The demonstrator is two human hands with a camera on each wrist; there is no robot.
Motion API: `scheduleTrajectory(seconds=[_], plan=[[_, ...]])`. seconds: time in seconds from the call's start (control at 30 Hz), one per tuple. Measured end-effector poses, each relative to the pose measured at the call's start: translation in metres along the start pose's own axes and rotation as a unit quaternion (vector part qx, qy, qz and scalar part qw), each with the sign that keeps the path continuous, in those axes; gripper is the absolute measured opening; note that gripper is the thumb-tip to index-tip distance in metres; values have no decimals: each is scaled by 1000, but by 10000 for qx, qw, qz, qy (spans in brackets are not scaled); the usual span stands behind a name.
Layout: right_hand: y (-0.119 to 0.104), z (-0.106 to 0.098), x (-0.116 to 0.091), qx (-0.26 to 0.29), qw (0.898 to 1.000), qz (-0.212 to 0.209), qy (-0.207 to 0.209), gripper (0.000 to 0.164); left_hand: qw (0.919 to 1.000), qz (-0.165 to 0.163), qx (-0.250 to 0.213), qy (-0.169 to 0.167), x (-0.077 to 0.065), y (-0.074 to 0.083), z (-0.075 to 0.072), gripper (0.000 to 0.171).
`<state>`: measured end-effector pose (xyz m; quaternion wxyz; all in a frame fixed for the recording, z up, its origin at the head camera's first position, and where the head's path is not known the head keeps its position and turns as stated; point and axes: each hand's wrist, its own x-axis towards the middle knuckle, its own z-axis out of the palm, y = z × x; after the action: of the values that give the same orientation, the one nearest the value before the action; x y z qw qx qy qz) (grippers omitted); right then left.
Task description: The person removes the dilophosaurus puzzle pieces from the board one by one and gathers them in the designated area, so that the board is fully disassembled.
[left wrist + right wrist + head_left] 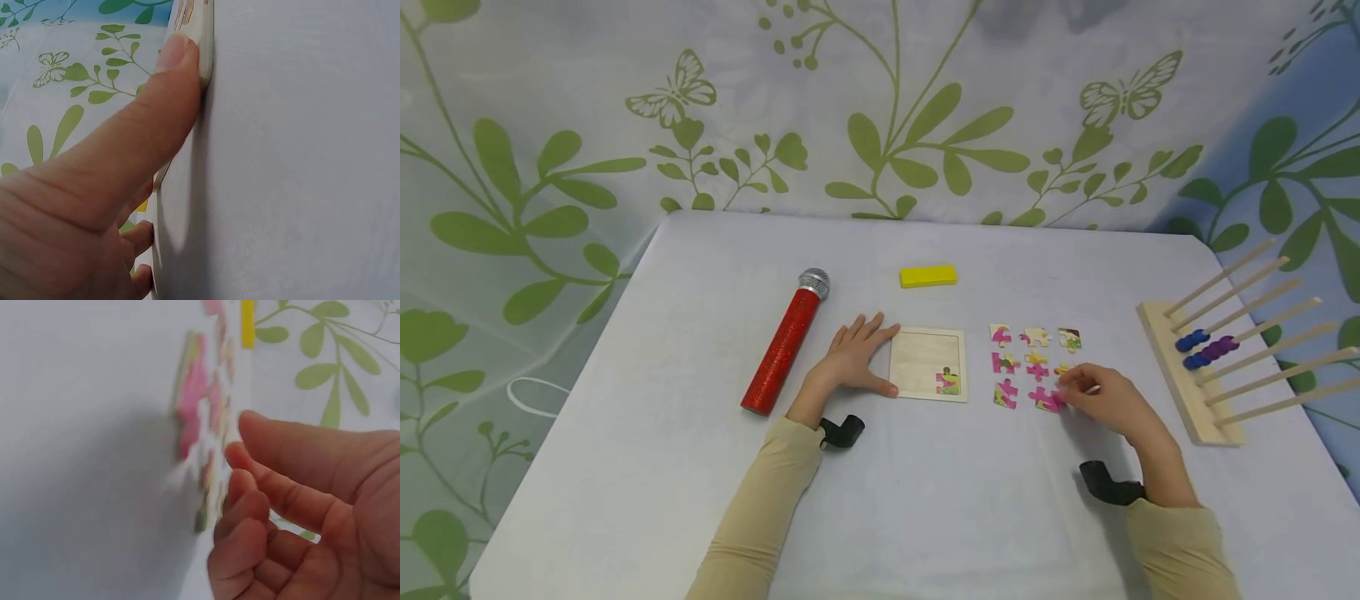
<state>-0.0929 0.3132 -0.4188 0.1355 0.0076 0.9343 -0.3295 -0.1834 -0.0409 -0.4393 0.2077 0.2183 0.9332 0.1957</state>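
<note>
A square wooden puzzle tray lies flat, with one pink and green puzzle piece in its lower right corner. My left hand is spread at its left side; in the left wrist view the straight thumb rests against the tray's edge. To the tray's right, several loose jigsaw pieces lie in rough rows. Over the right end of these pieces is my right hand, fingers loosely bent, partly covering some. Thumb and index tips sit close together in the right wrist view, with no piece visible between them.
A red toy microphone lies left of the left hand. Behind the tray is a yellow block. At the far right stands a wooden peg board with blue and purple beads. A leaf-patterned curtain hangs behind the white table.
</note>
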Motion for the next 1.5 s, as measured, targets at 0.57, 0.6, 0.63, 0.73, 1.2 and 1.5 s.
scheduleTrajectory(seconds=[0.57,0.6,0.63,0.73,1.2,1.5], plan=[[-89,70,40,-340,9862,-1498,-623,48,9999,105,28,19,1,-1,1,99],[-90,72,40,-372,9870,-1454,-581,48,9999,109,25,26,1,-1,1,99],[-91,74,39,-377,9877,-1410,-557,47,9999,110,29,32,1,-1,1,99],[-92,77,37,-327,9895,-1329,-464,44,9999,100,26,30,0,-1,1,99],[-91,80,34,75,9896,-1375,-413,40,9999,82,18,-61,2,-2,0,99],[-35,31,11,686,9888,-1283,-348,44,9998,147,107,-77,3,-4,1,99]])
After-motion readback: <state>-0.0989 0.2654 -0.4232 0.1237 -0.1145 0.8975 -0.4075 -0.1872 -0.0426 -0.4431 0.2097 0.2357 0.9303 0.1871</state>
